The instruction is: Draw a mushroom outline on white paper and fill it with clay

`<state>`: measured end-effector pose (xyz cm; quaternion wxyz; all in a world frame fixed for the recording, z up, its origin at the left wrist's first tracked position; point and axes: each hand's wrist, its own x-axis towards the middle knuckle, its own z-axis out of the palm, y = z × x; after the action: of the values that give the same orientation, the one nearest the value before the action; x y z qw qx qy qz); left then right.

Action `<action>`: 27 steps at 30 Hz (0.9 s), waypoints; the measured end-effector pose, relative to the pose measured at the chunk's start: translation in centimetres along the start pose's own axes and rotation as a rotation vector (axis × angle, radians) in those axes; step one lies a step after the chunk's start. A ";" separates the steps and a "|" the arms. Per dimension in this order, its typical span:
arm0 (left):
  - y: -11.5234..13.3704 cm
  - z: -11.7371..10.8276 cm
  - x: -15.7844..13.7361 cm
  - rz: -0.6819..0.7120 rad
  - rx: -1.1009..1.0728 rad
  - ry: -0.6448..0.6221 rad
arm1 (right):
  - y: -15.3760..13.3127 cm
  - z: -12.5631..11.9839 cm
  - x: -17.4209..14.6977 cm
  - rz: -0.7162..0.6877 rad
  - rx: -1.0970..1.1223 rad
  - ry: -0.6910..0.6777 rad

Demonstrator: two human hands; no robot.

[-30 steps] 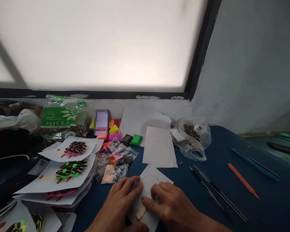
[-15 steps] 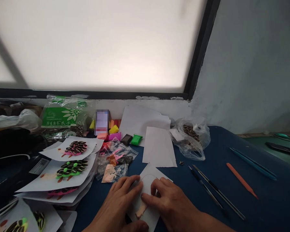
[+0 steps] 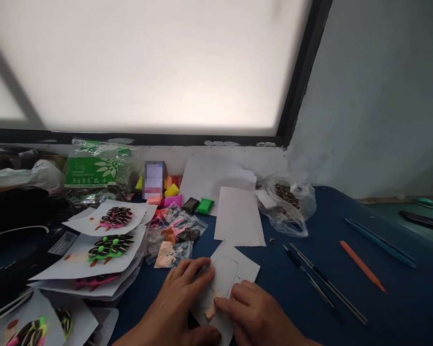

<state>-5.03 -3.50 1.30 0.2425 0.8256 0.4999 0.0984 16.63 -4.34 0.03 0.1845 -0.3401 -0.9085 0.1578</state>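
A small white sheet (image 3: 246, 262) bears a drawn rounded outline. On its lower part is a flattened strip of peach modelling clay (image 3: 211, 310). My left hand (image 3: 182, 300) lies along the sheet's left side, fingers extended and thumb apart near the bottom. My right hand (image 3: 254, 307) has curled fingers, and one fingertip presses the clay's right edge. Whether anything sits inside those curled fingers is hidden. Just beyond my left hand is an open plastic packet of peach clay (image 3: 166, 254).
Finished hedgehog pictures with seeds (image 3: 115, 217) are stacked at left. Behind are clay packs (image 3: 205, 205), a green seed bag (image 3: 90, 170), blank paper (image 3: 238, 216) and a plastic bag of seeds (image 3: 288, 202). Pens (image 3: 310, 276), an orange tool (image 3: 362, 266) and blue tweezers (image 3: 380, 242) lie right.
My right hand has shifted down and curled more, uncovering much of the drawn outline. My left hand stays on the sheet. The view has tilted slightly.
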 end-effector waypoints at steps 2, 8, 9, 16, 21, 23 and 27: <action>-0.2 0.0 0.0 0.013 -0.007 -0.003 | 0.3 0.6 -0.2 -0.011 -0.055 0.021; -1.2 0.7 -0.1 0.040 -0.035 0.029 | 0.9 1.6 -0.9 -0.105 -0.164 0.128; -1.6 1.0 -0.1 0.042 -0.033 0.018 | 0.8 1.6 -0.9 -0.115 -0.177 0.139; -1.3 0.8 0.1 0.046 -0.040 0.010 | 0.3 1.5 -0.7 -0.158 -0.228 0.180; 0.4 -0.8 -0.1 -0.025 -0.041 -0.051 | 0.4 0.9 -0.1 -0.168 -0.095 0.127; 0.1 -0.4 0.0 -0.012 -0.031 -0.039 | 0.4 0.7 0.0 -0.154 -0.017 0.102; -1.5 1.2 0.1 0.056 -0.012 0.034 | 0.1 0.9 0.3 -0.127 -0.111 0.067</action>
<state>-5.68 -3.18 -0.47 0.2360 0.8361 0.4798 0.1222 16.08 -4.13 -0.72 0.2051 -0.2968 -0.9289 0.0838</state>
